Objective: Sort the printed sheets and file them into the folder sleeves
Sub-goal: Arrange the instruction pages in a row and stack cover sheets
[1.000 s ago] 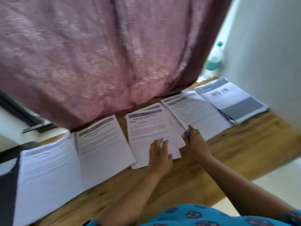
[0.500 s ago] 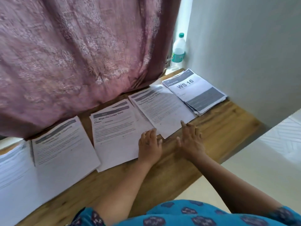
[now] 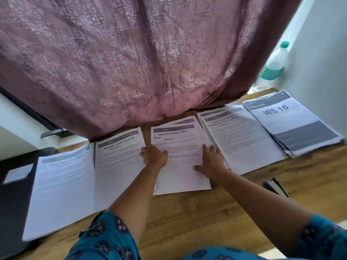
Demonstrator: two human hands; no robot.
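Middle pile (image 3: 180, 162), "Wipe the Coffee Table Clean", sits centre frame on surface (image 3: 187, 212). Left hand (image 3: 155, 155) grips pile's left edge, fingers curled over it. Right hand (image 3: 211, 164) flat on right edge, fingers straight, thumb spread. Looks like squaring up pile. Tip: press both edges inward evenly, don't nudge neighbour pile (image 3: 242, 139) overlapping at right. Folder (image 3: 13, 194) waits far left, dark, partly under sheets.
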